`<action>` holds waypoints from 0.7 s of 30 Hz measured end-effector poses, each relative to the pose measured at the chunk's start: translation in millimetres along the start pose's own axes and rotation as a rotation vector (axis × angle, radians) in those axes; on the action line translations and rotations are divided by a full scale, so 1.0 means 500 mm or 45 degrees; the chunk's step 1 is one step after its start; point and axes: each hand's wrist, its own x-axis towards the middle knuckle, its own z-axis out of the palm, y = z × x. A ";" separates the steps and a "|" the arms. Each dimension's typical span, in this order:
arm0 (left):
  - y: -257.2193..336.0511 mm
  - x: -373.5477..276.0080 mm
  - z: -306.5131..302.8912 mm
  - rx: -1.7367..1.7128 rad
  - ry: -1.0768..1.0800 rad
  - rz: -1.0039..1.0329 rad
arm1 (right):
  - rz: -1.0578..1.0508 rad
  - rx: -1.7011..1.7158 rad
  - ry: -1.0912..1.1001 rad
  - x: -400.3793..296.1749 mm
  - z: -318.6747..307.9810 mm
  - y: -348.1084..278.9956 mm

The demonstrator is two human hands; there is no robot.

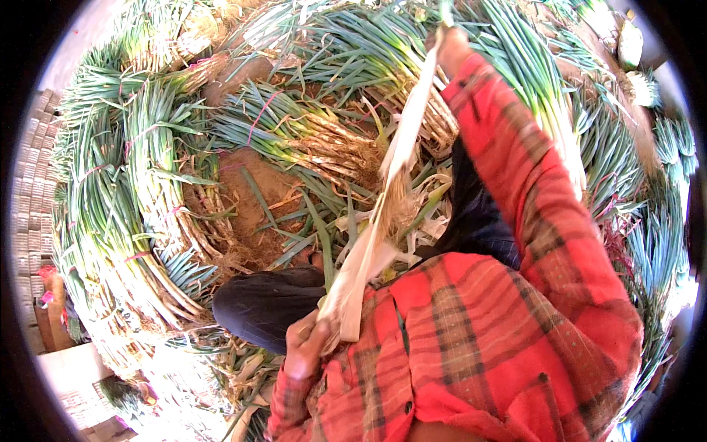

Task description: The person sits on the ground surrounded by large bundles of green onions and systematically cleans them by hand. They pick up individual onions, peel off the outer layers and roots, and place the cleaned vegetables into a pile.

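Observation:
Near the top of the view my right hand (453, 47) grips a green onion stalk (415, 113) at the start of its green leaves. The white shaft slants down to a blurred tuft of roots (399, 201). My left hand (307, 338), low by my lap, is closed on a long pale strip of outer skin (348, 282). This strip stretches up to the stalk; where it joins is blurred. Between my legs lies a heap of loose peelings and leaves (436, 221).
A tied green onion bundle (309, 135) lies ahead, roots towards me. More tied bundles (105, 204) are stacked at left. Loose onions with long green leaves (530, 72) lie at right, more bundles (654, 237) beyond. Brown soil (257, 193) shows between; brick paving (36, 182) borders the left.

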 end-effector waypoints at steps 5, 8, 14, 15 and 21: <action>-0.018 0.067 -0.013 -0.373 0.436 0.179 | -0.022 -0.084 -0.028 0.030 -0.023 -0.030; 0.025 0.173 -0.003 -0.027 0.565 0.397 | 0.099 -0.066 -0.004 -0.020 0.029 0.005; 0.138 0.366 0.149 0.213 0.243 0.587 | 0.052 -0.215 0.082 -0.076 0.065 0.077; 0.151 0.386 0.191 0.283 0.232 0.566 | 0.020 -0.299 0.004 -0.084 0.069 0.089; 0.047 0.496 0.279 0.289 0.035 0.703 | 0.255 -0.434 -0.128 -0.198 0.107 0.115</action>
